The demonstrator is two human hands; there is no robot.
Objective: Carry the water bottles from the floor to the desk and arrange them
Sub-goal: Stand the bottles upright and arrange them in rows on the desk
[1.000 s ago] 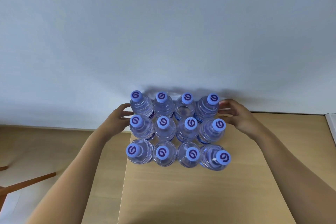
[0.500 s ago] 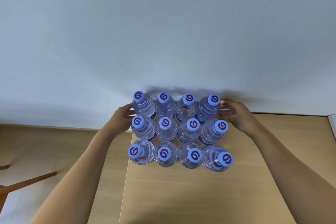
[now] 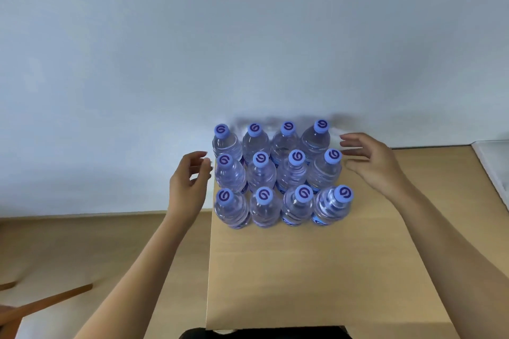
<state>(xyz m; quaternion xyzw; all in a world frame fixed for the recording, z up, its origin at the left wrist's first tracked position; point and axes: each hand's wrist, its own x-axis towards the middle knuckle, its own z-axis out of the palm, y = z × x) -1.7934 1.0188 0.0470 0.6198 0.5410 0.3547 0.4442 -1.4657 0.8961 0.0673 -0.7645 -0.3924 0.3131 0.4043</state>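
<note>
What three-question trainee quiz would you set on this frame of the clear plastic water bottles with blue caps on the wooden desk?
1. True or false: the clear plastic water bottles with blue caps stand upright in three rows of four on the light wooden desk.
2. Multiple choice: the left hand is (A) gripping a bottle, (B) open beside the block, off the bottles, (C) flat on the desk.
3. Fill in: the block of bottles sits at the desk's far ____ corner, against the pale wall.

Key: 1 true. 2 B; the right hand is likewise open and apart from the bottles. 3 left.
</note>
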